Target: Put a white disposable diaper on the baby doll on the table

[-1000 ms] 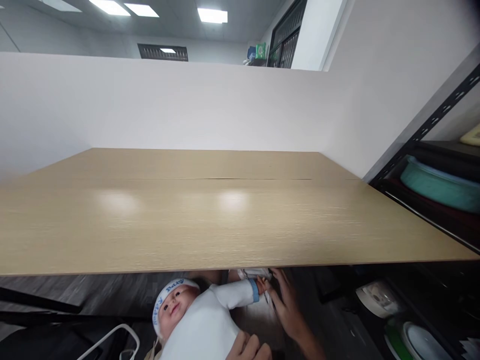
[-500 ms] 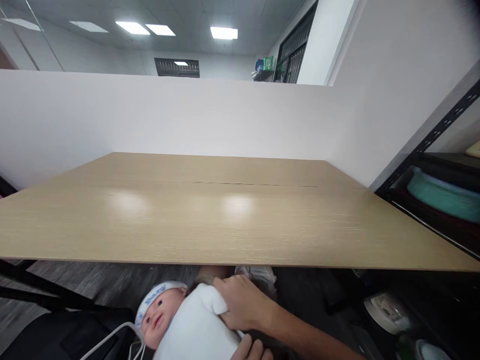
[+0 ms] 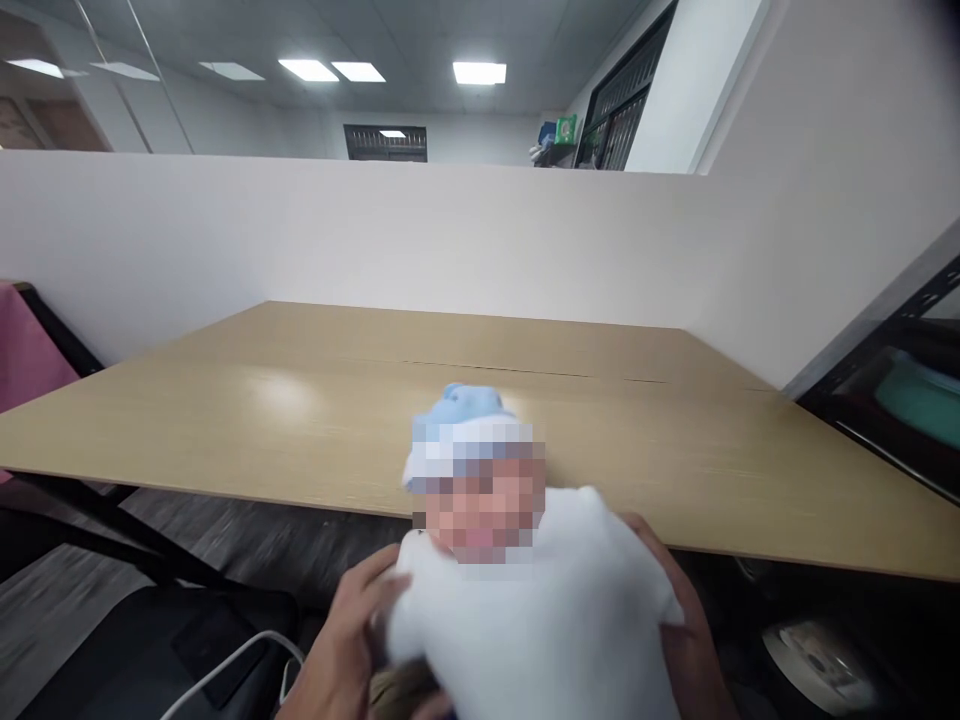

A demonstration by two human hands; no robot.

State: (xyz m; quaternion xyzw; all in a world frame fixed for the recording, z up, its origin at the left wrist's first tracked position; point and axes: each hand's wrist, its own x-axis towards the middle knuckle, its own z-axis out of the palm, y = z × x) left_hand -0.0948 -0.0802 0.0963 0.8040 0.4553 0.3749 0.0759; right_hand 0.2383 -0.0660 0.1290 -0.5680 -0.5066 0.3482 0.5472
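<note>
A baby doll (image 3: 555, 610) in a white top is upright at the table's front edge, facing me. It wears a light blue and white hat (image 3: 465, 410), and its face is blurred out. My left hand (image 3: 360, 615) grips the doll's side near the sleeve, the thumb in front. On the other side my right hand (image 3: 679, 595) holds it, with most of the fingers hidden behind the white top. The doll's lower body is out of view, and the top is smeared by motion.
The wooden table (image 3: 225, 410) spans the view, backed by a white partition (image 3: 480, 240). A black chair seat (image 3: 150, 650) with a white cable (image 3: 232, 660) is at lower left. Pink cloth (image 3: 30, 350) hangs at far left. A dark shelf (image 3: 885, 400) stands right.
The doll has come up from my lap to the table edge, turning from lying sideways to upright. My hands have moved apart to its two sides. The camera view has shifted left.
</note>
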